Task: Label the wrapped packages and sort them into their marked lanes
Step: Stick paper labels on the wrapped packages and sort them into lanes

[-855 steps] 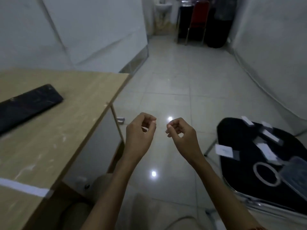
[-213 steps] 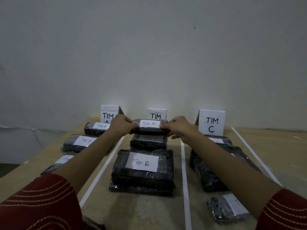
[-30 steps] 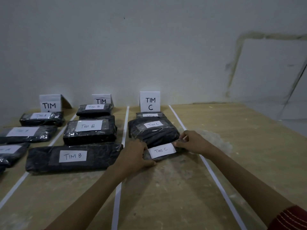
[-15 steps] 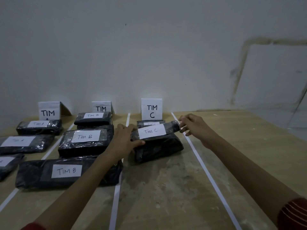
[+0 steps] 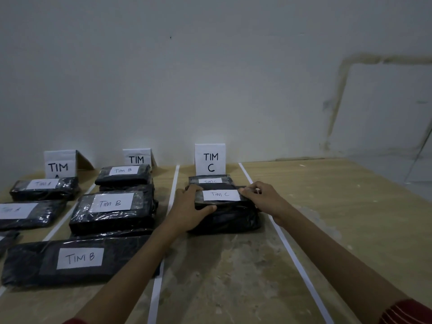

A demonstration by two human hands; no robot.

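Note:
A small black wrapped package labelled TIM C (image 5: 221, 196) lies on top of a bigger black package (image 5: 230, 218) in the right lane, in front of the TIM C sign (image 5: 210, 159). My left hand (image 5: 189, 209) grips the small package's left end, thumb along its front edge. My right hand (image 5: 263, 198) pinches its right end. Another TIM C package (image 5: 210, 179) lies behind, by the sign.
White tape lines (image 5: 164, 232) split the wooden table (image 5: 339, 218) into lanes. The middle lane holds three TIM B packages (image 5: 112, 210) and the left lane several TIM A packages (image 5: 43, 188). A plain wall stands behind the signs.
Both hands have lowered the small TIM C package from the air onto the top of the bigger package in lane C, a little nearer to me.

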